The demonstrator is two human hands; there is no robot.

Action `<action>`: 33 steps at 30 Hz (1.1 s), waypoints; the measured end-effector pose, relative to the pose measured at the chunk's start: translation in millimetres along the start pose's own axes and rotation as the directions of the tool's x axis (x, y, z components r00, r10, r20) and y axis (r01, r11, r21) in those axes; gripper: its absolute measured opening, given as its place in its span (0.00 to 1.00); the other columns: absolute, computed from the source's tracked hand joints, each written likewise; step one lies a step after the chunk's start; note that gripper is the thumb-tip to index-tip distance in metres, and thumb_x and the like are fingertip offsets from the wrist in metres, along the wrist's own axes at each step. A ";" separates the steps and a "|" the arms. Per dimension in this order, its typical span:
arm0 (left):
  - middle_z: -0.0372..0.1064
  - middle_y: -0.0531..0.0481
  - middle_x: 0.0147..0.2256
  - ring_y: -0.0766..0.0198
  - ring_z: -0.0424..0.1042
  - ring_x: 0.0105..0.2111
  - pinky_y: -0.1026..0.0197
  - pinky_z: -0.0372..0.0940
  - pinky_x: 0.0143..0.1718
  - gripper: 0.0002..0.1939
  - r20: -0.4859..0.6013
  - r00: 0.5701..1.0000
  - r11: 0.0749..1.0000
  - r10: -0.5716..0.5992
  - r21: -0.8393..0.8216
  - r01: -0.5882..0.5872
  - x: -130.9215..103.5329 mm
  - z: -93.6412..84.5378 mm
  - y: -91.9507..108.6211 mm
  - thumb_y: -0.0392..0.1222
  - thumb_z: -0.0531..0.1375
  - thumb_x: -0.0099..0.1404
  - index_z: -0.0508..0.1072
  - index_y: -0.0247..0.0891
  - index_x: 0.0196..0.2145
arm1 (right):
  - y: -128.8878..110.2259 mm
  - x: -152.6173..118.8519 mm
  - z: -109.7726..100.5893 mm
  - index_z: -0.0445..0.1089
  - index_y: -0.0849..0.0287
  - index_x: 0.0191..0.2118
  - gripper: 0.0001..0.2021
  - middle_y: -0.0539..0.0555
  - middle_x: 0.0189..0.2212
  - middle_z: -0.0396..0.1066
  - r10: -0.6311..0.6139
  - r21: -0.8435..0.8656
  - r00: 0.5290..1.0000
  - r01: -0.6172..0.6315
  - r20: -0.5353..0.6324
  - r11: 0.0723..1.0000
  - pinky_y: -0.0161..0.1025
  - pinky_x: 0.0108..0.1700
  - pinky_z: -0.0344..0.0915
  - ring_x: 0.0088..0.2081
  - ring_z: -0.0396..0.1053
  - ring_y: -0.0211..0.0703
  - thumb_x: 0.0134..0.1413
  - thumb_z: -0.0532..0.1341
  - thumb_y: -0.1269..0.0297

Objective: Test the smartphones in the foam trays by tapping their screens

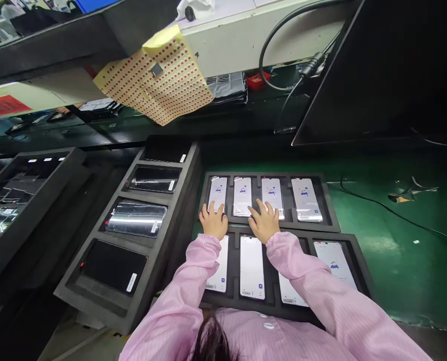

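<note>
My left hand [213,222] lies with fingers spread over the lower end of a lit smartphone [218,189] at the left of the far foam tray [330,210]. Fingers apart, my right hand [264,223] reaches over the bottom of the third smartphone [272,193], its thumb beside the second smartphone [242,193]. A fourth smartphone [306,198] sits at the tray's right end. In the near foam tray [361,260], several smartphones also glow, among them a white-screened smartphone [252,268]. My forearms partly cover that row. Neither hand grips anything.
To the left, a stack of foam trays [171,210] holds dark smartphones with white labels. Further left stands another foam tray [67,165]. A yellow sheet of red dots [163,80] hangs from the shelf. A black cable [392,213] crosses the green mat [389,245] under a dark panel [389,75].
</note>
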State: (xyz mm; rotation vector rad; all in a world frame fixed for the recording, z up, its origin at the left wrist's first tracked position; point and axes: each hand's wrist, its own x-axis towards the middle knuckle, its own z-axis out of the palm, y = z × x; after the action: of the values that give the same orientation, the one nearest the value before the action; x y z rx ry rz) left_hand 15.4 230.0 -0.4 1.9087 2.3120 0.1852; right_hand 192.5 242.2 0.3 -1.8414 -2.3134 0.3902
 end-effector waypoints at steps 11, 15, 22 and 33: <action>0.63 0.48 0.51 0.52 0.51 0.56 0.46 0.52 0.54 0.21 0.006 0.892 0.875 0.452 -0.199 -0.442 -0.9 -2.8 60.9 0.38 0.48 0.60 0.66 0.44 0.51 | 60.8 -13.9 -5.5 0.68 0.55 0.47 0.19 0.57 0.53 0.62 0.205 0.092 0.955 -0.189 -0.212 0.978 0.61 0.52 0.48 0.54 0.54 0.55 0.54 0.47 0.64; 0.61 0.49 0.53 0.50 0.50 0.56 0.43 0.51 0.54 0.21 0.051 0.832 0.821 0.553 -0.206 -0.533 1.9 13.5 107.6 0.39 0.49 0.59 0.67 0.45 0.50 | 112.5 -33.0 -13.3 0.69 0.59 0.44 0.18 0.58 0.46 0.69 0.304 0.129 0.903 -0.277 -0.304 0.952 0.51 0.50 0.54 0.49 0.61 0.50 0.53 0.47 0.66; 0.58 0.47 0.56 0.46 0.47 0.58 0.37 0.46 0.55 0.20 0.070 0.844 0.842 0.531 -0.151 -0.518 5.8 31.7 146.6 0.39 0.50 0.57 0.70 0.44 0.46 | 150.8 -53.2 -24.9 0.69 0.57 0.46 0.19 0.56 0.49 0.66 0.373 0.072 0.877 -0.369 -0.304 0.927 0.49 0.51 0.56 0.51 0.59 0.49 0.53 0.46 0.66; 0.67 0.47 0.48 0.53 0.57 0.53 0.45 0.55 0.53 0.18 -0.062 0.848 0.809 0.526 -0.270 -0.521 -18.5 -9.1 80.4 0.37 0.48 0.60 0.68 0.39 0.47 | 146.8 -44.4 -36.4 0.68 0.53 0.48 0.20 0.55 0.58 0.56 0.473 0.072 0.853 -0.469 -0.223 0.880 0.63 0.52 0.49 0.58 0.49 0.59 0.53 0.46 0.65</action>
State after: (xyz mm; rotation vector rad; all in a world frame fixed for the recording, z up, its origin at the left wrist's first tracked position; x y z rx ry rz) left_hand 94.7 227.0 23.7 2.3218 1.5767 0.5181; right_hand 349.7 233.4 -7.3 -2.3001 -1.6849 0.2256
